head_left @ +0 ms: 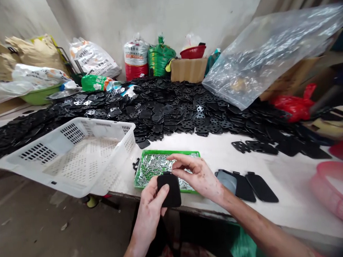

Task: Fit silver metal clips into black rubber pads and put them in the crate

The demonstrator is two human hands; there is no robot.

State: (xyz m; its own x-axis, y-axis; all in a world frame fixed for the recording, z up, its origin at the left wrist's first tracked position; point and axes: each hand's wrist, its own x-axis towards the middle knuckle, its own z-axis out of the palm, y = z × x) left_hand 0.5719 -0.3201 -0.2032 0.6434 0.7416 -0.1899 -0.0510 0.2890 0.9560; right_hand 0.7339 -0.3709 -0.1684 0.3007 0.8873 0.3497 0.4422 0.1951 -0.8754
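My left hand (151, 205) grips a flat black plastic piece (171, 190) by its lower edge, just in front of the table's near edge. My right hand (196, 174) is pinched at the top of that same piece, fingers curled together; whether a small metal clip sits between them is too small to tell. Right behind the hands lies a green tray (139, 175) filled with small shiny metal clips (153, 165). To the right, a few black pieces (249, 185) lie flat on the white table (275, 169).
An empty white perforated basket (76, 155) hangs over the table's left edge. A large heap of black parts (170, 109) covers the table's back. A clear plastic bag (270, 52), red baskets (336, 189), sacks and a cardboard box (188, 70) stand around.
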